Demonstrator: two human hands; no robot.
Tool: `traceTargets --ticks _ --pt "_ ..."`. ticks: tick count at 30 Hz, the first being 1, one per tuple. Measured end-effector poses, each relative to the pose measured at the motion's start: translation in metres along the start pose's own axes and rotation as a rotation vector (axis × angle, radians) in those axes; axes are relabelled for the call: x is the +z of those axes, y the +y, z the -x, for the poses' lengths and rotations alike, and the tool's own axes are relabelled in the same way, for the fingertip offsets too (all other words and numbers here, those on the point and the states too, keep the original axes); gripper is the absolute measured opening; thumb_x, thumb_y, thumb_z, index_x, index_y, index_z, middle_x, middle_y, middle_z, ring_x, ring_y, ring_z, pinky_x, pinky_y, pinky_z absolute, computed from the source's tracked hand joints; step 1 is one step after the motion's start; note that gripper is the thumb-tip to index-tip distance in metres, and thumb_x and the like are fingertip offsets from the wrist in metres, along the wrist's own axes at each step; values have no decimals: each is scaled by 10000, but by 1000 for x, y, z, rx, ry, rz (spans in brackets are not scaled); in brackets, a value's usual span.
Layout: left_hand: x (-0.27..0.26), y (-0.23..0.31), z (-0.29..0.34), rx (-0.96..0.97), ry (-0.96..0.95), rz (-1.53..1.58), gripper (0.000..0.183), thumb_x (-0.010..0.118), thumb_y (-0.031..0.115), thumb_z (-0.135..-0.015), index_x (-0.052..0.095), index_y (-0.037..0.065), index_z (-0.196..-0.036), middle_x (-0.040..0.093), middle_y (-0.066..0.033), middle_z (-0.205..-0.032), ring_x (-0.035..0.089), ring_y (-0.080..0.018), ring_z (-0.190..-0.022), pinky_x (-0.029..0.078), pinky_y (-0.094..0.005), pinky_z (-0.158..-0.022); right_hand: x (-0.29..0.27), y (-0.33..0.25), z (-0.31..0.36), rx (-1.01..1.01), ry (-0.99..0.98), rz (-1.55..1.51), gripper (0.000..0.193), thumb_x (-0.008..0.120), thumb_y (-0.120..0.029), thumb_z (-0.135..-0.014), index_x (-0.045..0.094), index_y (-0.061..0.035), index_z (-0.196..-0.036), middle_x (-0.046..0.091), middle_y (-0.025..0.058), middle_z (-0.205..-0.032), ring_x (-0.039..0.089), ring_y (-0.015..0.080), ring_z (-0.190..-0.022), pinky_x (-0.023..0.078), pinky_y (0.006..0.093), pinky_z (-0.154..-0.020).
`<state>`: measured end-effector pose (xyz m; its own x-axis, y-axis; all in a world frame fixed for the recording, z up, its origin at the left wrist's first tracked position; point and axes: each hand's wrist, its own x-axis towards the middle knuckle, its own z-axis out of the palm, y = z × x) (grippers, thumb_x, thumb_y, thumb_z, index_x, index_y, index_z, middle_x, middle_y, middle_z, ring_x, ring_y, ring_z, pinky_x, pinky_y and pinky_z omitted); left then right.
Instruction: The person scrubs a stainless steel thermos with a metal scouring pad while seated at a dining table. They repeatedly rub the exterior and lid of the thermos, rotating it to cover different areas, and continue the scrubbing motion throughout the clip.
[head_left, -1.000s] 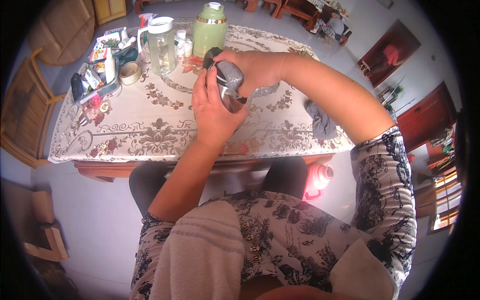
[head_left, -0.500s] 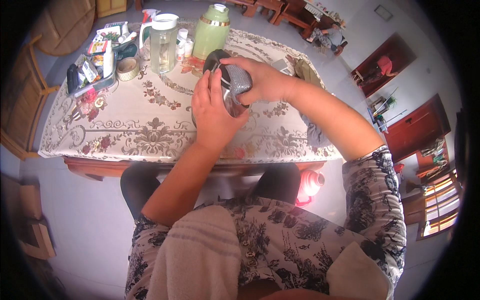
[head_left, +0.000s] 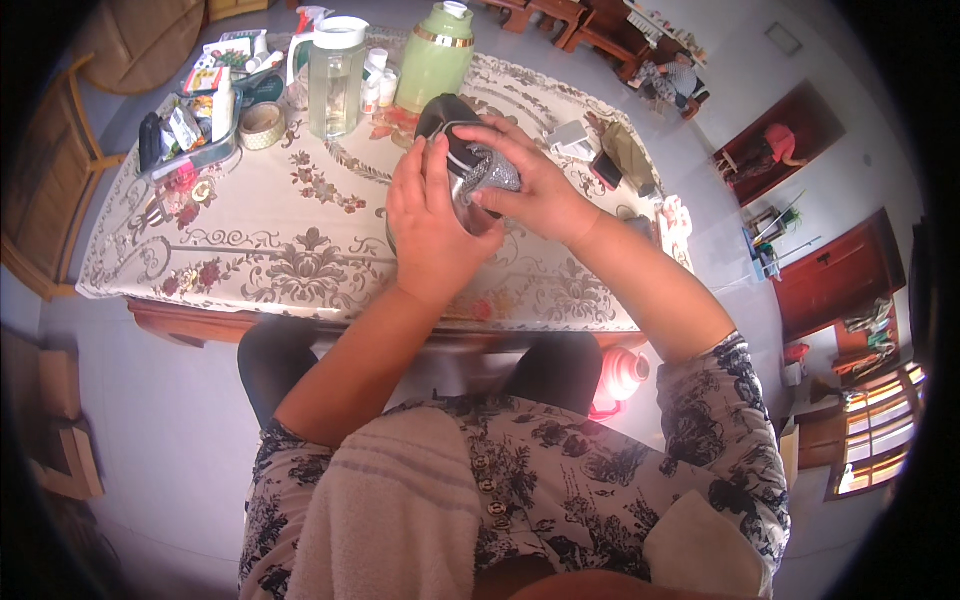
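Above the near middle of the table, my left hand (head_left: pixel 432 228) is closed round the near left side of a glossy black and silver object (head_left: pixel 448 115) with a rounded dark end and a pale rim line. It is tilted, and fingers hide much of it, so I cannot tell its kind. My right hand (head_left: pixel 545 195) grips a crumpled, sparkly silver cloth (head_left: pixel 498 176) against the object's right side, fingers over the top and thumb below.
A patterned tablecloth (head_left: pixel 330 200) covers the table. At the back stand a clear water pitcher (head_left: pixel 336 95), a green thermos flask (head_left: pixel 434 65) and small white bottles (head_left: pixel 375 85). A filled tray (head_left: pixel 210 152) and tape roll (head_left: pixel 262 127) lie left. A pink flask (head_left: pixel 622 375) stands below.
My right hand has shifted slightly and its fingers have bent more, bunching the silver cloth that lay smoother before. My right elbow has dropped inward. The left hand keeps its hold.
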<state>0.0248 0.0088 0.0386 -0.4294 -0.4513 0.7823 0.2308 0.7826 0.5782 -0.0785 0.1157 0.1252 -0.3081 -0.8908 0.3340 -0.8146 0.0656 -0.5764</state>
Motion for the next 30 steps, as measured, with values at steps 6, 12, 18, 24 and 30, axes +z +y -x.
traceTargets --ticks 6,12,18,24,30 --pt "-7 9 -2 -24 -116 89 1001 812 187 -605 287 12 -1438 384 -238 -1382 411 -394 -1267 348 -476 -1059 -6 -2 4 50 -30 -16 636 727 -56 -744 510 -151 -1335 413 185 -1409 304 328 -1382 276 405 -1127" --pt "-48 0 -39 -214 -449 258 937 841 281 -669 340 56 -1428 359 -184 -1414 402 -335 -1292 374 -423 -1051 -9 -3 -3 113 -57 -121 704 789 -193 -717 491 -238 -1353 282 233 -1483 214 385 -1416 230 437 -1144" --pt "-45 1 -93 67 -597 216 1134 880 233 -578 240 74 -1502 358 -188 -1445 402 -321 -1328 353 -405 -1095 -6 1 -8 141 -79 -119 887 827 -263 -683 377 -251 -1448 259 211 -1521 236 352 -1423 264 419 -1139" --pt "-42 21 -125 5 -960 215 1239 915 240 -550 172 176 -1540 385 -188 -1466 372 -311 -1367 306 -365 -1123 -13 3 9 118 40 -359 1145 853 -143 -616 166 -102 -1531 354 170 -1491 414 260 -1329 366 351 -1075" --pt "-43 41 -140 37 -1137 -53 1148 875 185 -606 197 198 -1533 412 -219 -1421 389 -340 -1346 336 -387 -1111 -25 53 16 48 -17 -1103 618 598 -197 -896 375 -141 -1470 435 115 -1439 390 209 -1342 270 344 -1116"
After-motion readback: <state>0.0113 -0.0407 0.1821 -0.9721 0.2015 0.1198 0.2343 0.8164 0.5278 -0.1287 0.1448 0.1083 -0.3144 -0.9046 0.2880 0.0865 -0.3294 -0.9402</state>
